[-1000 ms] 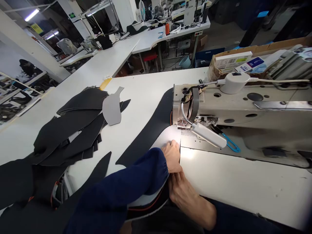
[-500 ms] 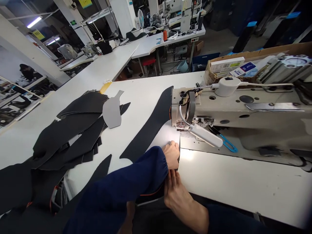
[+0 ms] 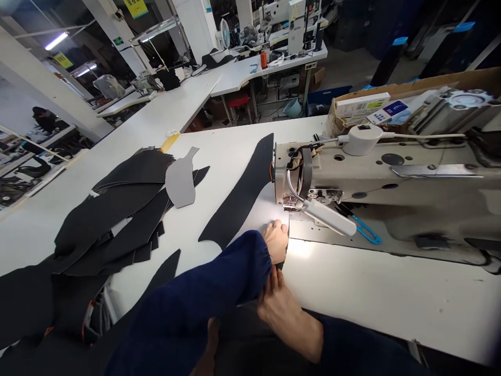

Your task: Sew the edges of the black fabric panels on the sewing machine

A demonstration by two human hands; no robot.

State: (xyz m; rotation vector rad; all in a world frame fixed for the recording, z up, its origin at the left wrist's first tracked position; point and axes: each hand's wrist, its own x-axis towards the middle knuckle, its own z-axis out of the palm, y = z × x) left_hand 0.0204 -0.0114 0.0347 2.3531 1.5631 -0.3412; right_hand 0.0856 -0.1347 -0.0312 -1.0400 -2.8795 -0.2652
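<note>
Since 1.0 s ago, black fabric strip (image 3: 238, 201) has fed further away from the viewer through the sewing machine (image 3: 376, 183); its far tip now lies higher on the table (image 3: 371, 292), and both hands sit slightly nearer the needle area. Left hand (image 3: 276, 241), in dark blue sleeve (image 3: 203, 303), lies palm-down w/ fingers flat, pressing the pale lit part of the strip just in front of the presser foot; not clenched, nothing gripped. Right hand (image 3: 284, 313) rests just behind the left at the table's near edge, fingers extended and touching the strip's near end; whether it pinches the cloth cannot be told, since the sleeve hides the fingertips. Strip runs diagonally from the hands up-left, passing beside the machine head. White gooseneck lamp (image 3: 329, 216) lights the stitch area; blue clip (image 3: 368, 232) lies on the machine bed. At left: stack of black cut pieces (image 3: 117, 209) w/ one grey piece (image 3: 180, 180) on top. Cardboard box (image 3: 391, 99) stands behind the machine.
</note>
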